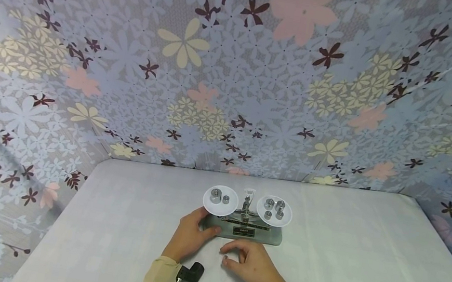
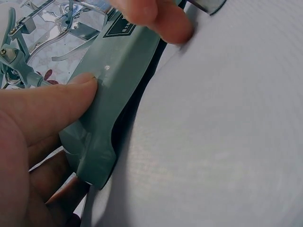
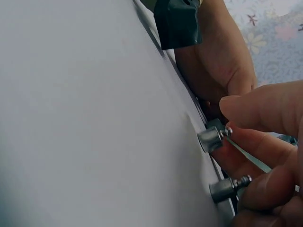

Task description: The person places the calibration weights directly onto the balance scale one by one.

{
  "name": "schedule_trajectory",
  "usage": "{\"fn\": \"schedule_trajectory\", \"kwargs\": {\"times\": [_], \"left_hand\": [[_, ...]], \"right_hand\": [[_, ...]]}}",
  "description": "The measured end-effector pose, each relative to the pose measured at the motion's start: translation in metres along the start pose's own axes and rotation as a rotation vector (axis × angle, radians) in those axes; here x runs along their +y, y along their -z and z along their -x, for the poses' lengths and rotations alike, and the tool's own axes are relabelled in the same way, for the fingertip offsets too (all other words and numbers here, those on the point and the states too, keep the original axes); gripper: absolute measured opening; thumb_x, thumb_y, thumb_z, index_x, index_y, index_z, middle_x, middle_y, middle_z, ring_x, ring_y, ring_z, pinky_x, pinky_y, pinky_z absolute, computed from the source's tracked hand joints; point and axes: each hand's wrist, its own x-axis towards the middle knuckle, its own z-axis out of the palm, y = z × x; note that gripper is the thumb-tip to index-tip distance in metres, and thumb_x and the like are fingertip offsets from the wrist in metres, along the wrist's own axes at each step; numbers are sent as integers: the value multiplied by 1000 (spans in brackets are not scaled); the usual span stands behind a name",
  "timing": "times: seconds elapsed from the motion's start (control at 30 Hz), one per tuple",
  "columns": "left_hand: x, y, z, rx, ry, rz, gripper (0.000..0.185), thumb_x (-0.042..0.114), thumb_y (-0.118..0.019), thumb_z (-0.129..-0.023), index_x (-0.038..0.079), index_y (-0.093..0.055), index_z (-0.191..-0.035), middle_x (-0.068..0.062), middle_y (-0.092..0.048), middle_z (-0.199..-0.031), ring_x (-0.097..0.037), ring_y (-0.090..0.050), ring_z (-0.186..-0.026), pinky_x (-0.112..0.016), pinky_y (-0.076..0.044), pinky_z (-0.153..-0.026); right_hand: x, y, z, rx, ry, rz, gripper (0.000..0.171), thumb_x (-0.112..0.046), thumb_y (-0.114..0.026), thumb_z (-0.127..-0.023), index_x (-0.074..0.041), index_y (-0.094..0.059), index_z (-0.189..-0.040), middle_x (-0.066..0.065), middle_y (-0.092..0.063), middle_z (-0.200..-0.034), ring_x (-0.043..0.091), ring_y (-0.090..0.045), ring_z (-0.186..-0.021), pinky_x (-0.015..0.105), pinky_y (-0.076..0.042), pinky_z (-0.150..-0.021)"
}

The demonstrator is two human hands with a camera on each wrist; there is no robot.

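Observation:
A grey-green balance scale [image 1: 245, 231] stands on the white table [image 1: 344, 256]. Its left pan [image 1: 220, 200] carries two metal weights, its right pan [image 1: 274, 210] several small ones. My left hand [image 1: 206, 222] grips the left end of the base [image 2: 113, 94], with the thumb [image 2: 57, 104] pressed on the front face. My right hand [image 1: 235, 254] is curled on the table just in front of the scale. Its fingertips [image 3: 265, 189] close around the knobs of two small knobbed weights [image 3: 210, 138] [image 3: 222, 190] standing on the cloth.
A flowered backdrop [image 1: 220, 62] rises behind and beside the table. Bare white cloth stretches out to the left and right of the scale. A black wrist camera [image 1: 191, 272] sits on each forearm.

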Motion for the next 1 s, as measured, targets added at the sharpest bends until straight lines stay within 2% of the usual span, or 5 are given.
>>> {"fn": "schedule_trajectory", "kwargs": {"times": [0.27,0.67,1.0], "left_hand": [[0,0,0,-3,1,3,54,27,-77,-88,6,-61,-135,-13,-62,-136,-31,-55,-130,-50,-43,-111],[1,0,0,6,-17,-3,52,25,-78,-87,7,-62,-133,-13,-64,-133,-31,-58,-127,-49,-45,-109],[-1,-1,0,6,-10,-12,53,25,-77,-87,7,-62,-134,-12,-63,-135,-30,-57,-128,-49,-44,-110]], "right_hand": [[2,2,-2,-18,-9,-16,16,-14,-82,-82,-19,-77,-97,-11,-40,-55,-1,-33,-46,15,-33,-45],[2,2,-2,21,-16,0,13,-11,-80,-82,-20,-77,-90,-12,-43,-57,-1,-35,-48,15,-33,-45],[2,2,-3,9,-25,-9,11,-11,-79,-83,-20,-78,-87,-11,-43,-55,-1,-35,-48,15,-35,-47]]}}
